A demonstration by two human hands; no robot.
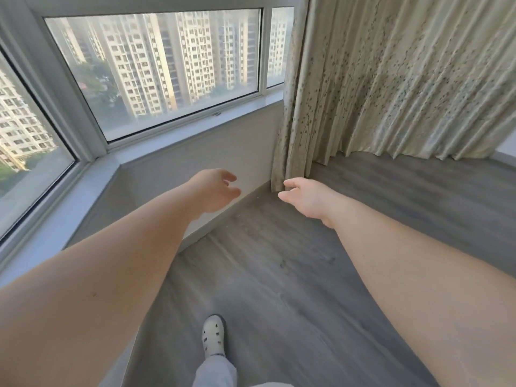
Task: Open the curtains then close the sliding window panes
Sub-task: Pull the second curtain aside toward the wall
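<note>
The window panes (156, 71) fill the left and centre above a grey sill (178, 135). The left hand (215, 191) reaches forward, fingers loosely spread, holding nothing. The right hand (304, 196), also empty, nears the curtain (391, 79) edge, possibly brushing it.

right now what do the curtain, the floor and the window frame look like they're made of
Curtain: soft woven fabric, cream with a small dark sprig print; it hangs in deep folds.
Floor: grey wood-look planks, matt, probably laminate or vinyl; grain and plank seams show.
Window frame: smooth white, likely painted metal or plastic; cannot tell which.
</note>
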